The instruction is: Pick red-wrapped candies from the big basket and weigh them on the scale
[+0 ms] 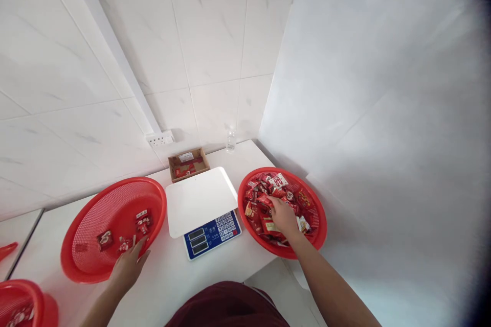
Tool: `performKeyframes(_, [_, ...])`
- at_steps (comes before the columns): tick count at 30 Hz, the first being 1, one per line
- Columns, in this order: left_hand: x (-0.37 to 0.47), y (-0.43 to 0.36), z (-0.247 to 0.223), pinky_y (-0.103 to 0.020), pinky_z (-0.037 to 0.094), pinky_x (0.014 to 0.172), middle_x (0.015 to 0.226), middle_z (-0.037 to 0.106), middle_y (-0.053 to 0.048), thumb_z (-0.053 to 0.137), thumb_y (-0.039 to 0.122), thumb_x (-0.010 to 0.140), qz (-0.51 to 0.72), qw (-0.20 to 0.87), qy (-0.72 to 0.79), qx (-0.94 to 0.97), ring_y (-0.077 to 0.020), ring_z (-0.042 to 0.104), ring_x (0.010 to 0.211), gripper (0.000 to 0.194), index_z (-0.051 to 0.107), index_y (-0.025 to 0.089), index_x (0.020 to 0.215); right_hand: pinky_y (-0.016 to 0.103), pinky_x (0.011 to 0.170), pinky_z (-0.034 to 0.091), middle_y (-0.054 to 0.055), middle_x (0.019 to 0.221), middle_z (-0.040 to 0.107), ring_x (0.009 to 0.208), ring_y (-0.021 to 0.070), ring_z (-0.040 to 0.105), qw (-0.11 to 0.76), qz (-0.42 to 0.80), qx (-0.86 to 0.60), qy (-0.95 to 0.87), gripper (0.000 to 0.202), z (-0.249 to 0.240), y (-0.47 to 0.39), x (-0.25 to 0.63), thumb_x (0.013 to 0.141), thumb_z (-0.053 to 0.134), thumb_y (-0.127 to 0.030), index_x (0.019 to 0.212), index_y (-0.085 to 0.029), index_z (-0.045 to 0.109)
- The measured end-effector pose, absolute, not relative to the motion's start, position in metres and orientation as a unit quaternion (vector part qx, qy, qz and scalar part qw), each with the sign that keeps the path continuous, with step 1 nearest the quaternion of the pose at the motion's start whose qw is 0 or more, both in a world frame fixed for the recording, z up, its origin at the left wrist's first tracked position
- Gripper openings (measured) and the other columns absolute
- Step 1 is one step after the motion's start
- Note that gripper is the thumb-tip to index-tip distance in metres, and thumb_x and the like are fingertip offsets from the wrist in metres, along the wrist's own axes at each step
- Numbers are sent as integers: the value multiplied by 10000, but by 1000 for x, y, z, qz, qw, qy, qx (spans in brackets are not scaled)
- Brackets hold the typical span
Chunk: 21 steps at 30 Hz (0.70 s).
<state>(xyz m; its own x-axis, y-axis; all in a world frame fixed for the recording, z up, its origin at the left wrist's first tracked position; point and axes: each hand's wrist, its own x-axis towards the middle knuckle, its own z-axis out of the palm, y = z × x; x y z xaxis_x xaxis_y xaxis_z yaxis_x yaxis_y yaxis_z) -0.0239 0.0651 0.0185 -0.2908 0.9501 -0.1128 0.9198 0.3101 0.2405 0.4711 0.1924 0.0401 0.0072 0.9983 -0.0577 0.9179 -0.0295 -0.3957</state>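
My right hand (284, 218) reaches into the right red basket (321, 225), its fingers closed on a red wrapped packet (264, 199). Around it lie many small packets, mostly red, some white or yellow, such as a white-and-red packet (278, 180). My left hand (129, 264) is over the near rim of the left red basket (69, 248), fingers stretched and thumb apart. Close to those fingers are red wrapped packets (143, 225), and another packet (105, 240) sits farther left on the basket floor. Whether the left hand rests on the rim is unclear.
Between the baskets stands a scale with a white pan (201, 199) and blue keypad panel (212, 233). Behind it are a cardboard box (188, 164) holding red packets and a clear bottle (230, 140). Another red basket (42, 301) is at lower left. Walls border the table.
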Motion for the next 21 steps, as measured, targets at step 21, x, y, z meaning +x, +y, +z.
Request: performKeyframes(21, [126, 80, 72, -435, 230, 1148, 1200, 628, -80, 701, 354, 710, 376, 383, 649, 540, -298, 357, 1337, 307, 681, 271, 1005, 348, 812, 439, 149, 1149, 636, 1060, 270, 579, 40, 188, -729, -657, 462, 46, 198, 462, 821, 492, -222, 1277, -152, 493])
